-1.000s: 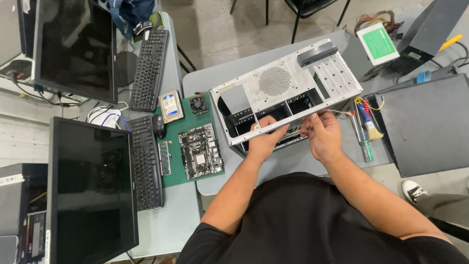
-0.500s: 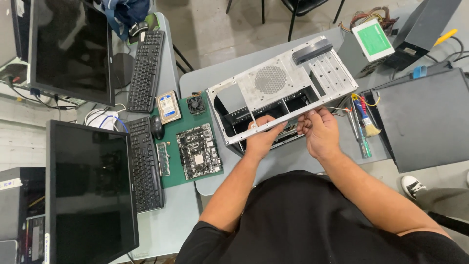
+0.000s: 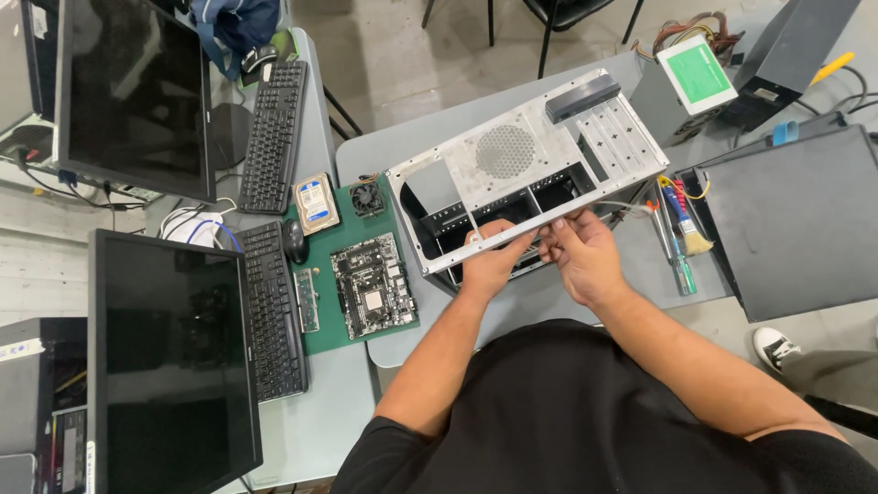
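Change: my hands stay at the case (image 3: 526,169) rim; only the view shifts.
Left hand (image 3: 492,258): gripping the rim.
Right hand (image 3: 581,256): pinching something small, unclear.

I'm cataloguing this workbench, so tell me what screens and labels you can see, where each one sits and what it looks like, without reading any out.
Upper monitor: far left, rectangular, black, dark screen.
Lower monitor: left near edge, rectangular, black, dark screen.
Hard drive: on the green mat, silver, blue and white label.
Boxy unit: top right, white top, green rectangular label.
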